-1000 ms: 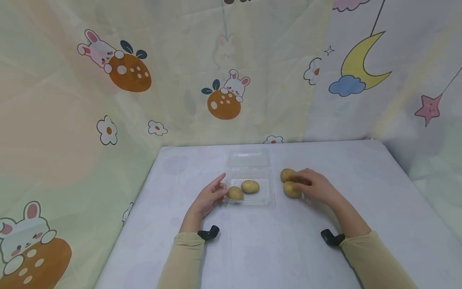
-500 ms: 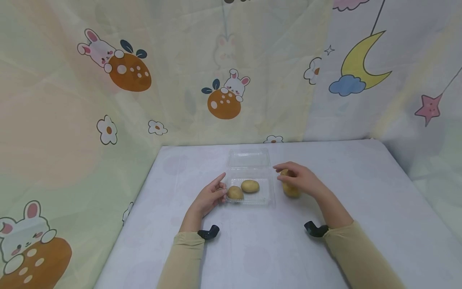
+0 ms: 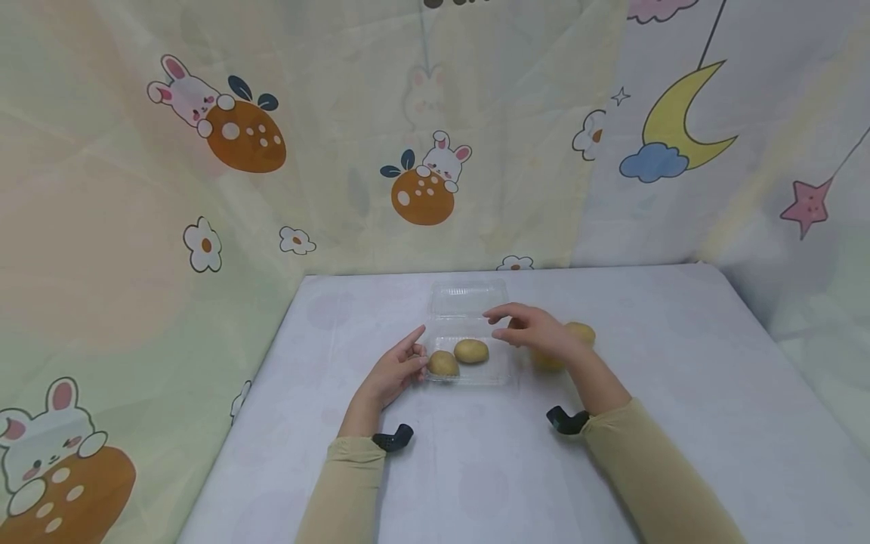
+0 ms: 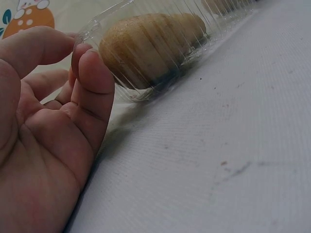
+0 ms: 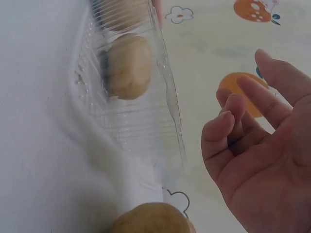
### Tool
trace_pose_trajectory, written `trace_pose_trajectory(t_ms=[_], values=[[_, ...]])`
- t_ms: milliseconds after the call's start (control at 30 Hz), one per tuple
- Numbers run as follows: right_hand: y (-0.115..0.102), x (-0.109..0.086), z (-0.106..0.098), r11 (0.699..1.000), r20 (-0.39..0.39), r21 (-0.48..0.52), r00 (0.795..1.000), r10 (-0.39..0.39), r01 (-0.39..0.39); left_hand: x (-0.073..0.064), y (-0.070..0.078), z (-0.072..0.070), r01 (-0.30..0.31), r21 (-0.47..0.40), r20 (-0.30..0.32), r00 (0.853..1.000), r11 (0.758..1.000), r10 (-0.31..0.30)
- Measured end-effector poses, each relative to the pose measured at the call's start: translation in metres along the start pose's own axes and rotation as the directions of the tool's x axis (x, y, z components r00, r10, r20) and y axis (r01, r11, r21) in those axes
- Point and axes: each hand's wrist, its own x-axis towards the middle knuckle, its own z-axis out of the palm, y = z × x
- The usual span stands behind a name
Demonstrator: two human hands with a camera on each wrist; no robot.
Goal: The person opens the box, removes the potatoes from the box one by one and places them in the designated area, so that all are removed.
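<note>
A clear plastic clamshell container [image 3: 495, 370] lies with its lid [image 3: 469, 299] folded back. Inside its near half are two potatoes, one [image 3: 443, 363] at the left wall and another [image 3: 471, 350] beside it. My left hand [image 3: 390, 374] pinches the container's left edge, forefinger pointing away; the left wrist view has its fingertips [image 4: 95, 73] right at the plastic wall. Over the container's right side, my right hand [image 3: 533, 330] hangs with loosely bent fingers, nothing in it in the right wrist view. Behind it, partly hidden, are a potato [image 3: 547, 361] and another potato [image 3: 581, 332].
A white cloth covers the table [image 3: 462, 468]. Printed fabric [image 3: 326, 189] with rabbits and flowers hangs behind and at the sides. Each wrist carries a small black camera, one on the left [image 3: 394, 438] and one on the right [image 3: 567, 420].
My right hand has moved left from the loose potatoes toward the container, and a potato at the right has come into view. The left hand has stayed at the container's edge.
</note>
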Motion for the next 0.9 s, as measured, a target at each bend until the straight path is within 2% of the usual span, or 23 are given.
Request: trace_pose_trajectory(t_ms=[200,433,633,900], values=[[-0.006,0.012,0.007,1.000,0.079,-0.018,0.997,0.021,-0.020,0.000,0.001,0.000,-0.006,0.004,-0.002,1.000,1.000,0.006],[-0.002,0.032,0.021,1.000,0.204,-0.003,0.979,0.012,-0.012,0.001,-0.001,0.000,-0.001,-0.001,0.004,1.000,1.000,0.001],[-0.003,0.043,0.028,0.997,0.225,-0.081,0.974,0.034,-0.016,0.001,-0.001,-0.001,-0.010,0.006,0.017,1.000,1.000,0.010],[-0.005,0.053,0.037,0.996,0.250,-0.087,0.968,0.035,-0.014,0.000,0.000,-0.001,0.012,-0.011,0.001,1.000,1.000,-0.012]])
